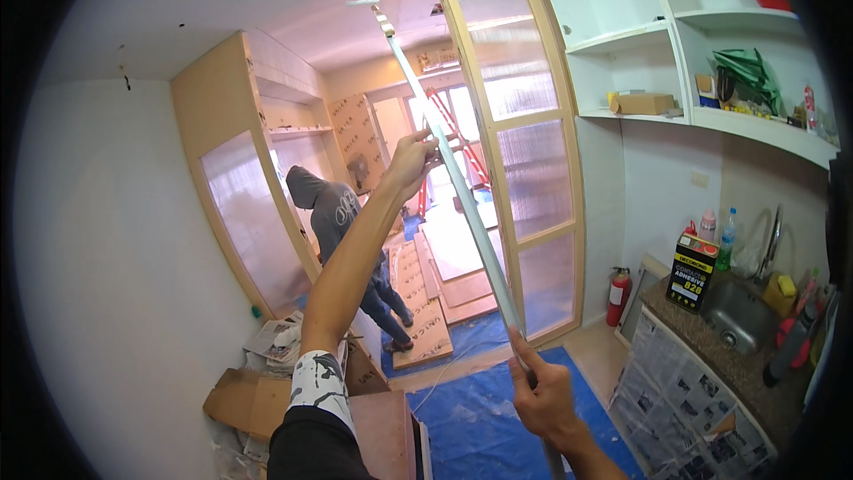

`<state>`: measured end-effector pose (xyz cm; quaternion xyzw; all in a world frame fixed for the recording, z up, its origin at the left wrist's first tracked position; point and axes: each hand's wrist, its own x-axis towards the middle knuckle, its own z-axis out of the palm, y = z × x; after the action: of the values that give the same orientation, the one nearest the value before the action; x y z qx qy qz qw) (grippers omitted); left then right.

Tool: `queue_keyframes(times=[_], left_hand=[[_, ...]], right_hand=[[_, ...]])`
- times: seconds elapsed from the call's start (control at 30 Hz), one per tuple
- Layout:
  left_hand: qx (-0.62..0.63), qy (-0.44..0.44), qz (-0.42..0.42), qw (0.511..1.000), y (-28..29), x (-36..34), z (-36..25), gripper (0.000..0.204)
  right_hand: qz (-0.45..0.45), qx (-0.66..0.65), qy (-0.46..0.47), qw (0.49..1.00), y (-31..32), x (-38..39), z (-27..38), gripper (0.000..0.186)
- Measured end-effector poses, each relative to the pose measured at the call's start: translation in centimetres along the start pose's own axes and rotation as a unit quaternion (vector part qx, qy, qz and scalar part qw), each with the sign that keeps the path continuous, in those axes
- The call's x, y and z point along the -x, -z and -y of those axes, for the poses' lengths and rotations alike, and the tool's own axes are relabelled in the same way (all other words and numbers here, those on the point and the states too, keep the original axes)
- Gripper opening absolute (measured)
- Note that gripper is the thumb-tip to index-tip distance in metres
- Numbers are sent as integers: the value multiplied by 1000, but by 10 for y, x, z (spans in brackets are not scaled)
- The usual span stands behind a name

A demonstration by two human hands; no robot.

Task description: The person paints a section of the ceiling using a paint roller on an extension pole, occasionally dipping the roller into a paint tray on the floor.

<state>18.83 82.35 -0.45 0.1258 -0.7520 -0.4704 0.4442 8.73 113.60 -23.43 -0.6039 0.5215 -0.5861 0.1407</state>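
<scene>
A long, straight, pale grey pole (474,222) slants up from the lower right toward the ceiling. Its upper end carries a small banded piece (384,21), and a short whitish strip (362,3) shows just beyond that, by the ceiling; I cannot tell whether it touches. Higher up the pole, my left hand (411,166) is closed around it, arm stretched out, with some fingers behind the pole. My right hand (544,388) grips the lower part, thumb laid along it. Below that hand the pole continues to the picture's bottom edge.
A person in a grey hood (333,218) stands beyond, left of boards (422,311). Close right of the pole is a tall framed panel (533,169). Open shelves (631,120), a counter with a sink (739,316), and a fire extinguisher (617,296) line the right. Blue sheeting (475,427) covers floor.
</scene>
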Motion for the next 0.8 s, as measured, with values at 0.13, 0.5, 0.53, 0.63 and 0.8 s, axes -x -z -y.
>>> queue_keyframes(times=[0.13, 0.5, 0.53, 0.63, 0.8], left_hand=[[4, -10, -6, 1000, 13, 2, -9, 40], [-23, -65, -22, 997, 1, 44, -64, 41], [-22, -84, -13, 996, -8, 56, -68, 42], [-35, -107, 0, 994, -41, 98, -82, 42], [-58, -123, 19, 991, -106, 189, -119, 45]], right_hand=[[-1, -7, 11, 1000, -12, -5, 6, 48], [-49, -27, 67, 996, -31, 32, 35, 45], [-55, -15, 76, 995, -28, 47, 34, 45], [-74, 12, 96, 993, -14, 99, 34, 45], [-113, 26, 80, 990, 8, 204, 54, 43]])
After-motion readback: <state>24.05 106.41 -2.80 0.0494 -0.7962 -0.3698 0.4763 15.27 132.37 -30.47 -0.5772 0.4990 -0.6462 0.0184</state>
